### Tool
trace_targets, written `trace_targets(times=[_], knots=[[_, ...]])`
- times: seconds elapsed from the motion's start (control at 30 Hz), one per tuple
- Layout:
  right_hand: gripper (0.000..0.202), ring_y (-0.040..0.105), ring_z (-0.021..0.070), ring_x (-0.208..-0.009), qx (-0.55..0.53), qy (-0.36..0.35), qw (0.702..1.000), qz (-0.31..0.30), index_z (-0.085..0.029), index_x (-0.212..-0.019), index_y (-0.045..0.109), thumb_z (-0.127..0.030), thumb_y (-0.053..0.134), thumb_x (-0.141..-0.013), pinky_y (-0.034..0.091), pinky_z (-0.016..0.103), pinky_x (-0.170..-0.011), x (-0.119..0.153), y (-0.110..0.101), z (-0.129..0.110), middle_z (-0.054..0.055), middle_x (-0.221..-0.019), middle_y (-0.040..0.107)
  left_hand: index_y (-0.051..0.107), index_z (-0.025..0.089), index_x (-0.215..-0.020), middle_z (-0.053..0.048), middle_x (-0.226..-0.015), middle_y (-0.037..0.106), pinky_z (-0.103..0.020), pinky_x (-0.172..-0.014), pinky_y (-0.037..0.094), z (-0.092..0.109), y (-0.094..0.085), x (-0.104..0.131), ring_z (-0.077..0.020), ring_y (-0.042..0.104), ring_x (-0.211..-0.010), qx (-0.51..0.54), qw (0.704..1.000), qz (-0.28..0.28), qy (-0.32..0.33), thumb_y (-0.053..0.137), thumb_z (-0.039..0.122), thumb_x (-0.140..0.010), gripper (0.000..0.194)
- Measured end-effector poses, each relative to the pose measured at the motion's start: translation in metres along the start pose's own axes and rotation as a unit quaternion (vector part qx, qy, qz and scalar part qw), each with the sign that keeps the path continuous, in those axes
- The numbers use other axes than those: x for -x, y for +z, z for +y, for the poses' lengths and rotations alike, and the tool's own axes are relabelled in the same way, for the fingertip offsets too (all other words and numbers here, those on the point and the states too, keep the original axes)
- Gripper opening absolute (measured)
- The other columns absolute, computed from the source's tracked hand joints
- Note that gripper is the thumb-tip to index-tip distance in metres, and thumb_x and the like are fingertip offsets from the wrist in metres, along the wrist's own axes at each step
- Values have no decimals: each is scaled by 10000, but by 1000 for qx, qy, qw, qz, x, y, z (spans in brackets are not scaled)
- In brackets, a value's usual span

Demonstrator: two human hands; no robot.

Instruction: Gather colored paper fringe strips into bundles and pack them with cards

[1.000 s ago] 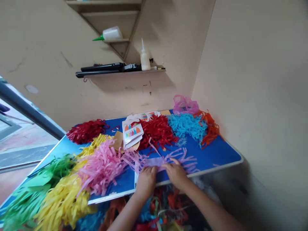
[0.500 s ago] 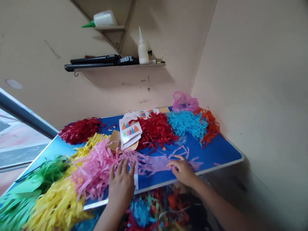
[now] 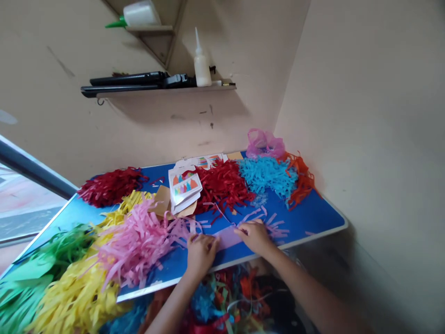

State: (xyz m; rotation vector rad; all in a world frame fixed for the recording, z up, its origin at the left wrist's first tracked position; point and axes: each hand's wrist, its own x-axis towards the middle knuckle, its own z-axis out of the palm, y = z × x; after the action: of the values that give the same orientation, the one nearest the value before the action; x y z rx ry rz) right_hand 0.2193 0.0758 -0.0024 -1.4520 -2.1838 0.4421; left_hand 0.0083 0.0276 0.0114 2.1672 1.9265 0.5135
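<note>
A lilac sheet of tissue paper (image 3: 226,237) with fringed ends lies near the table's front edge. My left hand (image 3: 201,253) has its fingers curled on the left side of its plain middle band. My right hand (image 3: 254,236) pinches the right side of that band, with fringe strips spreading beyond it. Left of my left hand is a heap of pink fringed tissue paper (image 3: 139,243), its strips reaching close to my fingers. Behind my hands lies a red fringed heap (image 3: 224,185).
Blue fringe (image 3: 269,176), orange fringe (image 3: 301,178) and a pink plastic bag (image 3: 266,144) sit back right. Printed cards (image 3: 185,188) stand mid-table. Yellow (image 3: 76,297) and green fringe (image 3: 31,278) cover the left. A wall shelf (image 3: 167,92) holds a glue bottle (image 3: 202,69).
My left hand has moved right from beside the pink heap and closed on the lilac paper. My right hand stays at the paper's right side. The view has shifted slightly.
</note>
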Motion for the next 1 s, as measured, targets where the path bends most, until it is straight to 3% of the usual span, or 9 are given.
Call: trace_targets(times=[0.2,0.4,0.5,0.6,0.83,1.0], knots=[[282,614,182,-675,46,7,999,-8,-238,-700,718,-413,609,-893,298,338,-751,-17,9,-6,14,-622,708,691,204,-712,-59,-702,721,-516,-940,323,12,3,-1,-277,657,-859,-42,997,35,-57,524,274,-873,242],[128,578,239,-1010,43,-49,998,-8,-257,-771,726,-344,672,-848,275,357,-856,-20,3,-19,32,-968,736,671,239,-792,-10,-799,739,-497,-968,293,12,-6,7,-240,651,-915,-34,997,44,-49,539,246,-862,149],[123,618,180,-845,31,-53,998,-24,-241,-771,701,-297,647,-866,299,315,-807,-21,8,-20,-7,-811,733,663,247,-833,-4,-852,743,-483,-1019,254,10,-7,9,-227,640,-981,-34,997,55,-40,528,251,-877,142],[145,617,161,-714,33,-25,999,-22,-215,-767,680,-260,607,-885,300,303,-753,-22,17,-19,-10,-713,718,654,214,-827,-21,-778,741,-455,-972,311,7,-3,8,-222,669,-869,-40,996,58,-53,500,215,-882,163],[161,623,190,-799,39,-12,999,-27,-236,-695,683,-309,672,-838,279,321,-776,-20,25,-19,-15,-713,724,658,211,-738,-43,-651,706,-509,-1023,252,7,-2,14,-243,663,-816,-81,993,65,-62,486,229,-876,221],[153,619,193,-829,34,-20,998,-38,-237,-694,675,-312,699,-825,286,329,-792,-18,23,-19,-16,-764,739,655,220,-707,-47,-658,706,-508,-985,278,7,-2,16,-256,647,-840,-92,992,57,-67,510,239,-850,205]])
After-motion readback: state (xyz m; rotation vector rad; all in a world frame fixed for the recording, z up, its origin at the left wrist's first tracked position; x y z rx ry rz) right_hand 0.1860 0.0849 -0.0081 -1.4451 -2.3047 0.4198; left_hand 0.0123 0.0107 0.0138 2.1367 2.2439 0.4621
